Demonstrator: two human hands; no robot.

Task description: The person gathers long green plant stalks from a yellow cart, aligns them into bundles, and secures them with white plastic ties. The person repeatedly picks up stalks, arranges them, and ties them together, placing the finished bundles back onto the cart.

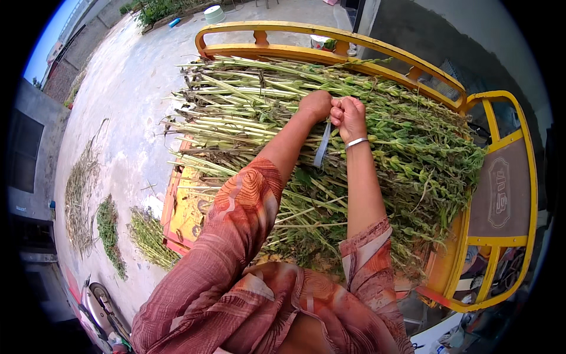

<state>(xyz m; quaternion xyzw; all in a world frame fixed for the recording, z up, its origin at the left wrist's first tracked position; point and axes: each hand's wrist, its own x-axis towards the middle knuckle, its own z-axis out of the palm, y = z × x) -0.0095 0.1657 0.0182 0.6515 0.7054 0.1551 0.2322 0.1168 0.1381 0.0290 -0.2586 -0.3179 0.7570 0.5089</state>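
Observation:
My left hand [316,105] and my right hand [352,118] meet over a pile of cut green plant stalks [407,159]. Both are closed in fists, knuckles nearly touching. A flat grey-blue strip [322,146] hangs down from between them, and the part inside my fingers is hidden. A silver bracelet [356,142] circles my right wrist. The bare pale stems point left, while the leafy ends with pods lie to the right. Beneath my arms, more stalks cover the yellow cart bed [187,203].
A yellow rail [330,36] runs along the cart's far side, and a yellow-framed grey panel [506,183] closes its right end. On the concrete floor [132,76] to the left lie small plant heaps [109,233]. A scooter [103,307] stands at lower left.

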